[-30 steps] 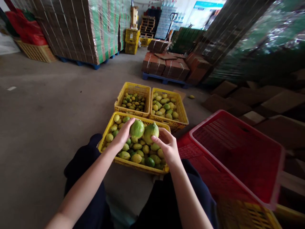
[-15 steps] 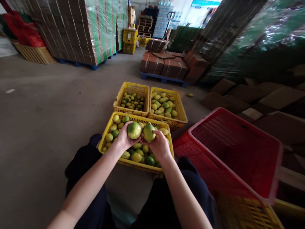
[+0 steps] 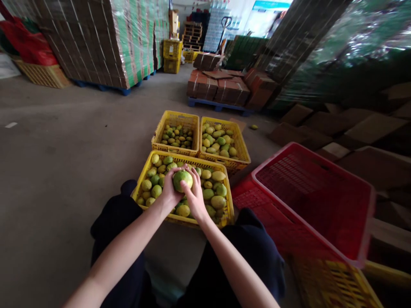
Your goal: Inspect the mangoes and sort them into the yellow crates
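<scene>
A large green-yellow lemon point(image 3: 182, 181) is cupped between both hands, above a yellow crate point(image 3: 231, 210) of green and yellow lemons. My left hand point(image 3: 170, 189) wraps its left side, fingers curled behind it. Against its right side my right hand point(image 3: 195, 196) is closed, with the thumb across the front and the fingers over the top. The far fingertips of both hands are partly hidden by the fruit. More lemons point(image 3: 218, 202) lie in the crate just below and to the right of my hands.
Two more yellow crates stand behind, the left one point(image 3: 175, 150) with smaller lemons and the right one point(image 3: 225, 161) with larger ones. A red crate point(image 3: 266, 205) is at my right. Flattened cartons point(image 3: 366, 128) and a loaded blue pallet point(image 3: 215, 105) lie beyond.
Each hand held a lemon before; now only one lemon shows, with both hands around it. My right hand has moved left to meet my left hand. The second lemon is no longer in my grasp.
</scene>
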Demonstrator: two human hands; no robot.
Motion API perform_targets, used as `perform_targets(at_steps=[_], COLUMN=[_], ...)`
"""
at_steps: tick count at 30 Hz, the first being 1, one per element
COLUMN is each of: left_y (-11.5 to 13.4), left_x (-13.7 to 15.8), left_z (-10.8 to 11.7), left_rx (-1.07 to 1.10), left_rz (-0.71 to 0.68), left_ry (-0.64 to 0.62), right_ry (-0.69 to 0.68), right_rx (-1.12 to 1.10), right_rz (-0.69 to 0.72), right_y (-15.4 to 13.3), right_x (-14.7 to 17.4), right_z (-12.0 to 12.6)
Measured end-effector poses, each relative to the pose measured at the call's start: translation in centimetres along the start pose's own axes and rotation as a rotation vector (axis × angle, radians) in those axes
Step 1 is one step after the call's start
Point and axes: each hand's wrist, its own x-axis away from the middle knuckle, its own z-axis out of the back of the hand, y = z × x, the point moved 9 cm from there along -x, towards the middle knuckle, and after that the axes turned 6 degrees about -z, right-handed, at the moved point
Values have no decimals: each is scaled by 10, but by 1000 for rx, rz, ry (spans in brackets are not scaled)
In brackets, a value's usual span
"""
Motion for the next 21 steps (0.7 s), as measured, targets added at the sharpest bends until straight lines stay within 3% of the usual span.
perform_targets(at_steps=[2, 6, 8, 10, 13, 16, 18, 21], left_y=[1, -3, 4, 19, 59, 100, 109, 99], left_x=[-3, 1, 4, 6, 9, 22, 33, 41], left_z=[3, -2, -6, -8, -17, -32, -39, -42], left_rx=[-12, -22, -35, -61, -157, -351, -508, -649], left_rz=[-14, 49, 37, -27, -267, -635, -818, -911], left_ry=[-9, -80, -82, -50, -49, -140, -186, -226], right_ry=[17, 184, 228, 202, 107, 55, 29, -14], right_rx=[101, 244, 194, 10, -365, -606, -674, -677], right_rz=[100, 254, 276, 230, 38, -89, -103, -93], right_y=[-10, -35, -44, -44, -31, -22, -22, -26], right_x=[2, 7, 9, 6, -4, -13, -16, -17], right_z=[1, 15, 22, 29, 37, 42, 44, 42])
